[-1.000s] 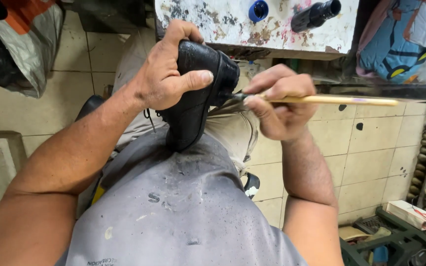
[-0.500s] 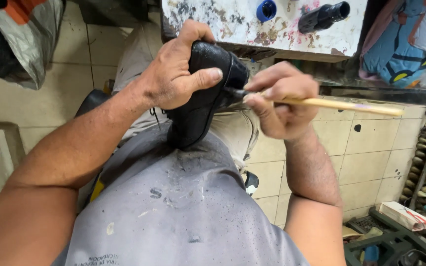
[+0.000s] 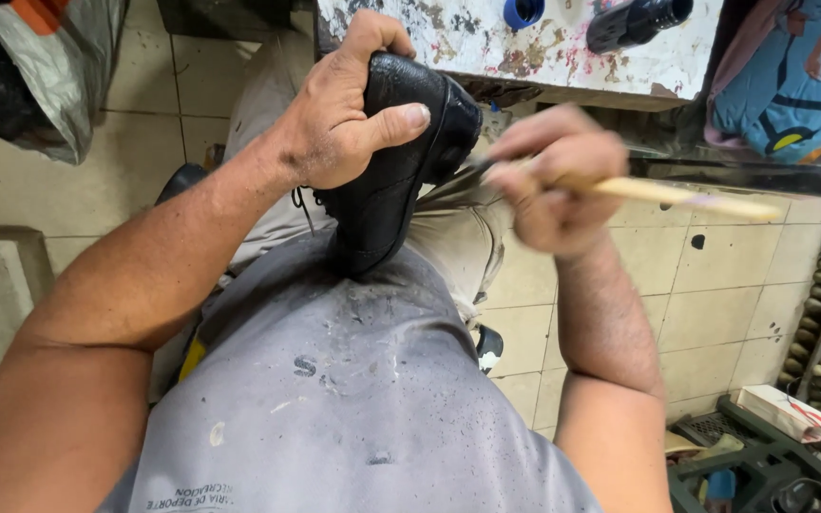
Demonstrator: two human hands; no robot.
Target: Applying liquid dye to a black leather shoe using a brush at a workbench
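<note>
Head view: nearest the camera, a grey stained shirt (image 3: 334,408) fills the bottom. Above it, the left hand (image 3: 334,123) clamps a black shoe (image 3: 401,161), thumb across its side, heel end pressed against the shirt. Just right of that grip, the blurred right hand (image 3: 553,180) pinches a wooden-handled brush (image 3: 677,195), bristles at the shoe's edge. Beyond both, a paint-spattered bench (image 3: 525,47).

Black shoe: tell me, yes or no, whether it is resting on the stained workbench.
No: the left hand grips the black shoe braced against the person's grey shirt, short of the stained workbench.
</note>
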